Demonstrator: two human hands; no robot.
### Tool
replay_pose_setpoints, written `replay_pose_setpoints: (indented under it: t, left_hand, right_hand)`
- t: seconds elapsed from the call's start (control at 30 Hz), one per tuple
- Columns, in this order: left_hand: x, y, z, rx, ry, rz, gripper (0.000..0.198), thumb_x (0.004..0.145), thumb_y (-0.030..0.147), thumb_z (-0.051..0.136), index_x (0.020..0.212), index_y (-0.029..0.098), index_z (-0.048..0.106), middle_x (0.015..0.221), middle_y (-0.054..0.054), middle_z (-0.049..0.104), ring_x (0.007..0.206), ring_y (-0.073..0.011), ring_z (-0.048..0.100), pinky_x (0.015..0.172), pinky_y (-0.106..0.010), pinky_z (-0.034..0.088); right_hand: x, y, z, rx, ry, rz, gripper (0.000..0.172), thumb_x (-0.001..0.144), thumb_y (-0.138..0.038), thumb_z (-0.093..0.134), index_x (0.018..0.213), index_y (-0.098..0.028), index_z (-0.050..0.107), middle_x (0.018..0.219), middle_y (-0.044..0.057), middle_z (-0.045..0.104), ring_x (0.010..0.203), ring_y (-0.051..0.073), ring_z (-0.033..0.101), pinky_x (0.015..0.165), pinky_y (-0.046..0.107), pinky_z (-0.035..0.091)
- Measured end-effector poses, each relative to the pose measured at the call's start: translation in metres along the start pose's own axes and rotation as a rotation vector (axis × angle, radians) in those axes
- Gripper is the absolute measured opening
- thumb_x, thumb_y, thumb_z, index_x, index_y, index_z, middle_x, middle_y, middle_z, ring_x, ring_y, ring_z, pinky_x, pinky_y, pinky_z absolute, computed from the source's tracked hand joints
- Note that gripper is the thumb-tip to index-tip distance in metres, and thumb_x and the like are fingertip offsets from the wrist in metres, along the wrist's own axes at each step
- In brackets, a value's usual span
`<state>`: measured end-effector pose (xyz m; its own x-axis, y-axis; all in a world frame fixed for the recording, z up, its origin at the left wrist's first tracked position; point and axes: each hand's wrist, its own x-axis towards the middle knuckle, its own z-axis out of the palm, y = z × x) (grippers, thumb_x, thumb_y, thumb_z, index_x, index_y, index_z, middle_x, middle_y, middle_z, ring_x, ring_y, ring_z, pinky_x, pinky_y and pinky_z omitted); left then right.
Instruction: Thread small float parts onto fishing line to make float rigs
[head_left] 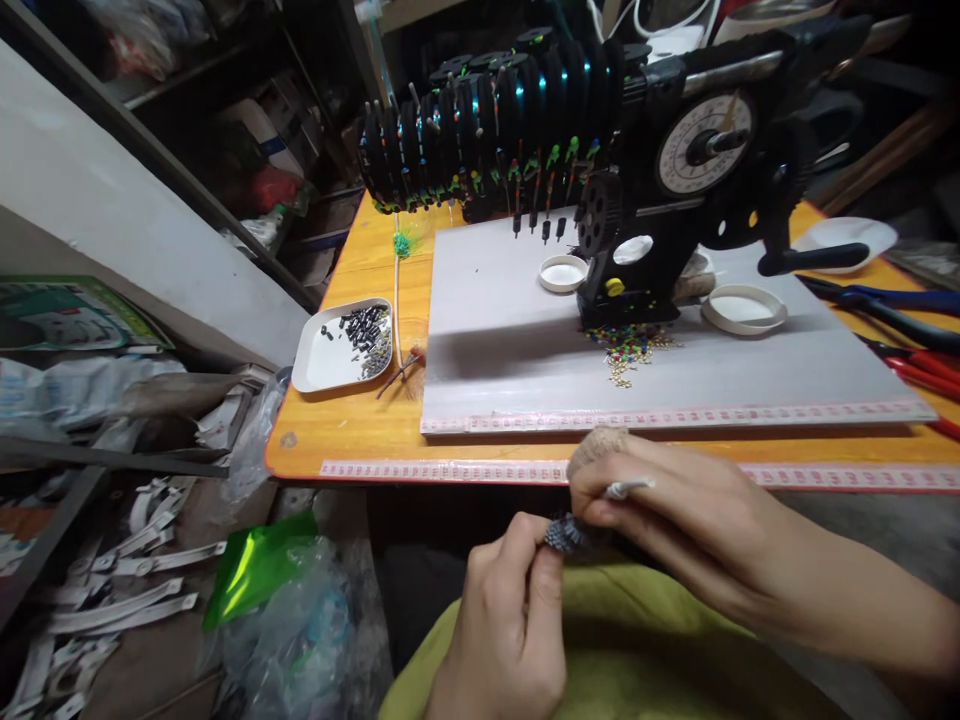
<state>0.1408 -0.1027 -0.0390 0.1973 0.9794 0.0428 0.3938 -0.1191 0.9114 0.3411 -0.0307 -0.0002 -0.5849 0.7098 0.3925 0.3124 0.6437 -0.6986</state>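
Note:
My left hand (506,620) is closed, with thumb and index finger pinching a small dark grey ribbed piece (566,535). My right hand (690,510) is also closed, its fingertips against the right end of that piece. A rough, light-brown lump like cork (596,448) shows above the right fingers, and a white twisted tip (628,488) pokes out between them. How these parts join is hidden by the fingers. Both hands are in front of the table's near edge, above olive-green cloth (645,620).
On the yellow table (352,270), a grey board (510,390) bears a black hand-cranked machine (637,270) hung with small coloured parts. Colourful beads (630,345) lie at its base. A white tray (315,360) of small dark cylinders is left; pliers (892,300) lie right. Tape measures edge board and table.

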Motion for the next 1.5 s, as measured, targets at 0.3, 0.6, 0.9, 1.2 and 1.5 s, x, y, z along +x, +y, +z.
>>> replay_pose_setpoints:
  t: [0.3, 0.6, 0.9, 1.2, 1.5]
  left_hand:
    - [0.0, -0.009, 0.002, 0.168, 0.073, 0.294, 0.029, 0.094, 0.003, 0.043, 0.106, 0.025, 0.056, 0.08, -0.001, 0.066, 0.071, -0.0188, 0.067, 0.071, -0.028, 0.05]
    - [-0.003, -0.018, 0.007, 0.194, 0.144, 0.286, 0.029, 0.093, 0.002, 0.044, 0.107, 0.025, 0.055, 0.081, -0.001, 0.067, 0.07, -0.0175, 0.067, 0.067, -0.026, 0.049]
    - [-0.005, -0.024, 0.007, 0.218, 0.218, 0.291, 0.028, 0.095, 0.004, 0.042, 0.109, 0.025, 0.055, 0.077, -0.002, 0.065, 0.064, -0.0181, 0.065, 0.063, -0.028, 0.047]
    - [-0.021, -0.042, 0.018, 0.259, 0.329, 0.177, 0.023, 0.096, 0.012, 0.047, 0.112, 0.022, 0.06, 0.096, -0.011, 0.076, 0.08, -0.0246, 0.074, 0.073, -0.034, 0.054]
    - [-0.024, -0.03, 0.014, 0.176, 0.401, 0.175, 0.022, 0.102, 0.021, 0.044, 0.114, 0.024, 0.063, 0.09, -0.007, 0.073, 0.079, -0.0231, 0.07, 0.076, -0.034, 0.054]
  right_hand:
    - [0.0, -0.003, 0.002, 0.008, 0.029, 0.171, 0.02, 0.102, -0.024, 0.054, 0.083, -0.021, 0.059, 0.074, 0.0, 0.063, 0.064, 0.013, 0.058, 0.06, 0.025, 0.042]
    - [-0.005, -0.002, 0.012, -0.02, 0.132, 0.188, 0.024, 0.097, -0.025, 0.062, 0.074, -0.02, 0.058, 0.064, -0.002, 0.056, 0.054, 0.011, 0.049, 0.053, 0.025, 0.035]
    - [-0.006, -0.003, 0.023, 0.027, 0.223, 0.279, 0.032, 0.094, -0.027, 0.064, 0.065, -0.021, 0.053, 0.055, -0.003, 0.05, 0.047, 0.009, 0.044, 0.045, 0.024, 0.032]
    - [-0.009, -0.002, 0.038, -0.134, 0.39, 0.045, 0.029, 0.087, -0.008, 0.066, 0.069, -0.023, 0.048, 0.058, -0.004, 0.048, 0.051, 0.01, 0.042, 0.052, 0.027, 0.03]
    - [-0.004, -0.002, 0.035, 0.205, 0.322, 0.304, 0.04, 0.095, -0.027, 0.062, 0.058, -0.021, 0.048, 0.056, -0.002, 0.047, 0.053, 0.012, 0.041, 0.054, 0.029, 0.031]
